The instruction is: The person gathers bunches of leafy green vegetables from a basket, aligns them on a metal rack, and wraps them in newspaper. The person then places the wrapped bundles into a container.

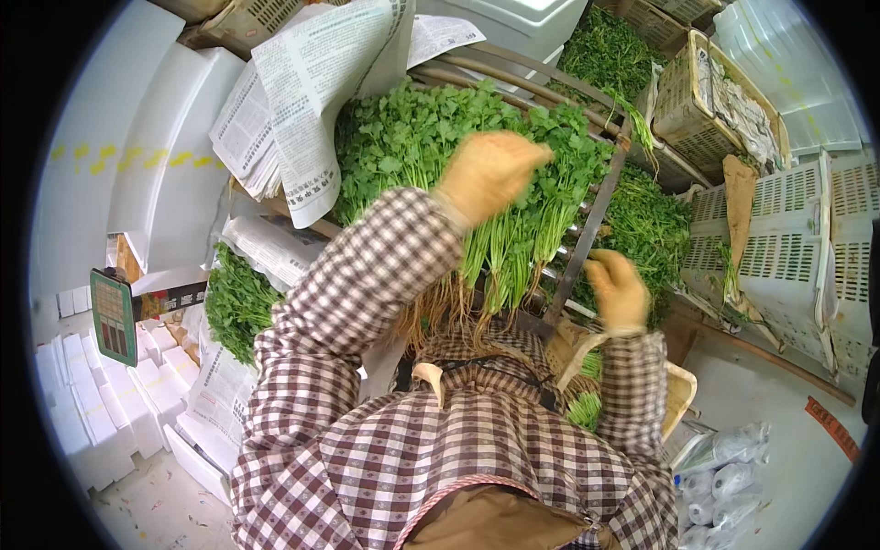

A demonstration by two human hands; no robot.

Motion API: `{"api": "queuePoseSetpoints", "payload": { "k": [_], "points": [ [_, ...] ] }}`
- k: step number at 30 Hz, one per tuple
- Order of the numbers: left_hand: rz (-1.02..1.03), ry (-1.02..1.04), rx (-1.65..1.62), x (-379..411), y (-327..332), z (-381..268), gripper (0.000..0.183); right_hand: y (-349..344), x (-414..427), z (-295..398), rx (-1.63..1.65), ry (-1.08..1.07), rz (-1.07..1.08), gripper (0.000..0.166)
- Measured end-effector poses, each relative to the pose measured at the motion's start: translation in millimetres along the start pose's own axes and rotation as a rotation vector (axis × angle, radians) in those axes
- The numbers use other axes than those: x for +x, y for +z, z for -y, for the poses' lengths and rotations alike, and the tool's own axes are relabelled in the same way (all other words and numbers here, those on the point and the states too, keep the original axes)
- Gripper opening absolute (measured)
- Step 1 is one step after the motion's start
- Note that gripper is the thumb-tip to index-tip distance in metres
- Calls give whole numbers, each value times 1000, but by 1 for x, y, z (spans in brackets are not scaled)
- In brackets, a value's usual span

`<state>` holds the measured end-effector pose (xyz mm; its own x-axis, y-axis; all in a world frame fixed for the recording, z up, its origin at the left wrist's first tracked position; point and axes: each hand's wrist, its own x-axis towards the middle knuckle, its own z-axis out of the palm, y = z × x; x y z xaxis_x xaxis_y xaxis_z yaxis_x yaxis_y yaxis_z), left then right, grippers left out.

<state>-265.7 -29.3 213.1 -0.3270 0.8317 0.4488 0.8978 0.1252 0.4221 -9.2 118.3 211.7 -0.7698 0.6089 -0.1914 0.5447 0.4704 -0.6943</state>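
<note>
Leafy herb bunches, probably coriander (405, 137), lie on a metal-framed rack with leaves away from me and roots (426, 302) hanging towards my lap. Above the leaves is my left hand (491, 175) in a tan glove, blurred, its fingers bent; whether they pinch any stems is hidden. My right hand (619, 289), also gloved, hovers just outside the rack's right metal bar (592, 227). Its fingers are loosely curled and slightly apart, and nothing shows in them. Loose greens (643, 230) are heaped beyond that bar.
Newspaper sheets (302, 103) drape over the rack's left side. More bunched greens (237, 302) sit below them, near a scale display (113, 316). White foam boxes (130, 392) are stacked at left. Plastic crates (756, 240) stand at right, above rolls of plastic bags (729, 481).
</note>
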Motion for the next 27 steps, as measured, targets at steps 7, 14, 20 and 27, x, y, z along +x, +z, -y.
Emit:
{"api": "queuePoseSetpoints", "payload": {
  "k": [7, 14, 20, 27],
  "points": [
    [402, -153, 67, -48, 28, -31, 62, 99, 4, 0, -38, -64, 350, 37],
    [628, -176, 278, -86, 1, -38, 87, 6, 50, -8, 597, 164, 710, 34],
    [647, -311, 362, -97, -13, -40, 82, -33, 64, 12, 910, -97, 628, 51],
    [620, -314, 392, -97, -14, -42, 86, 55, 35, 12, 657, 197, 554, 26]
  ]
}}
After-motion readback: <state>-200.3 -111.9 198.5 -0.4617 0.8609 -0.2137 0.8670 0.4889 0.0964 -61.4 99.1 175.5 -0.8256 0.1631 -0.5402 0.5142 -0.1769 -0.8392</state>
